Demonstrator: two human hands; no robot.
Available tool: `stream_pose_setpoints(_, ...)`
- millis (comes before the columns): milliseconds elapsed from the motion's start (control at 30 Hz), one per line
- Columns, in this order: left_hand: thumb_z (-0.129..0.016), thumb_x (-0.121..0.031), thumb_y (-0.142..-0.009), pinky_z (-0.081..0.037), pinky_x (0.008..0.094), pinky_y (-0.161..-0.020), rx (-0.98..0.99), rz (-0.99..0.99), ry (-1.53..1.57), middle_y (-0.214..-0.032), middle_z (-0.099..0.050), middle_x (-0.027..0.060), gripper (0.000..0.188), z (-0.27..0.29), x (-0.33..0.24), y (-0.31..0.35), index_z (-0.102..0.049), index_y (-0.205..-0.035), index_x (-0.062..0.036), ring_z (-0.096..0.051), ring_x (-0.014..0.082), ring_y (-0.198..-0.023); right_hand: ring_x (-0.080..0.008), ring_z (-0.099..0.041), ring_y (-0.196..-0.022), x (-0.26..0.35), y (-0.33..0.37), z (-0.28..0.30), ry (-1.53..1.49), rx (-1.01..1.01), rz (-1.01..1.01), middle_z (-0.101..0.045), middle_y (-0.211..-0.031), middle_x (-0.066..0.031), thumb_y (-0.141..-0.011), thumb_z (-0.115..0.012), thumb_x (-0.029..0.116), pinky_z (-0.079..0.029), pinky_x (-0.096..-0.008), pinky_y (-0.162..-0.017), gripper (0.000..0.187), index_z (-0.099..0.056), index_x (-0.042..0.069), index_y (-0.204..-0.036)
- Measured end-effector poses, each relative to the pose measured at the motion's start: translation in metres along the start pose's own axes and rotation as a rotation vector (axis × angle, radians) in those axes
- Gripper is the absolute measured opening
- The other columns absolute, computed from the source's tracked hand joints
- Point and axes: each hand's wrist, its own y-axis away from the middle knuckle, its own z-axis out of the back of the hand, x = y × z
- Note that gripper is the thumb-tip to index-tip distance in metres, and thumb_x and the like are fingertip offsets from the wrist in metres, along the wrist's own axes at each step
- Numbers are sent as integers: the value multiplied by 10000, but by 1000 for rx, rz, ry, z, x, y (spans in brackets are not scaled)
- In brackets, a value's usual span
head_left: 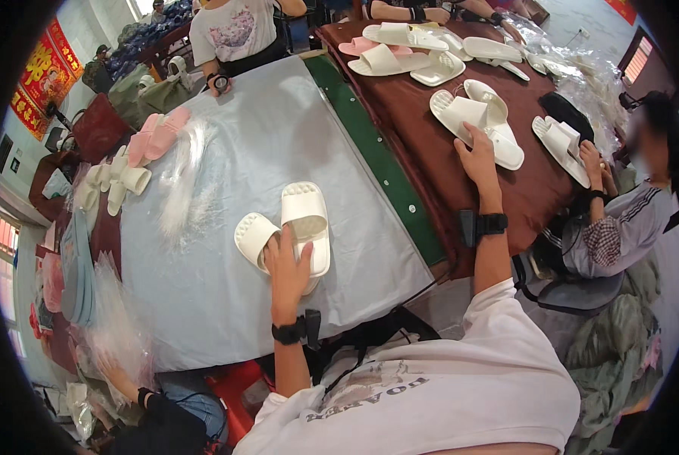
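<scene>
Two white slippers lie on the pale blue table cover, the left slipper (pixel 254 232) tilted outward and the right slipper (pixel 306 203) pointing away from me. My left hand (pixel 285 265) rests on them near the straps, fingers stretched and thumb apart. On the brown-covered table to the right is another white pair: a near slipper (pixel 451 111) with a second slipper (pixel 491 97) against it. My right hand (pixel 477 158) reaches over that pair with extended fingers touching it; part of its contact is hidden.
Pink slippers (pixel 157 138) and cream slippers (pixel 116 180) lie at the left, beside clear plastic bags (pixel 188 182). More white slippers (pixel 407 36) crowd the far right table. A co-worker's hand (pixel 593 161) touches a slipper (pixel 559 144) at right. Other people sit around the tables.
</scene>
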Motion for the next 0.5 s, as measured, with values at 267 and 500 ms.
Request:
stream_pose_setpoints(267, -615, -344, -1021, -357, 491, -1114, -52, 9, 69, -1319, -540, 271, 593, 2, 14, -2, -489, -1442, 56, -479, 437, -1273, -287, -686, -881, 80, 44, 10, -403, 119, -39, -713, -1069, -216, -875, -712, 71, -529, -389, -828, 431, -685, 34, -1303)
stream_pose_setpoints(500, -643, -270, -1022, -414, 451, -1057, -291, 173, 266, -1243, -576, 248, 513, 42, 5, 44, -535, -1370, 91, -535, 389, -1195, -202, -623, -815, 147, 113, 12, -532, 140, 19, -650, -923, -100, -906, -680, -12, -521, -313, -781, 365, -686, 22, -1269)
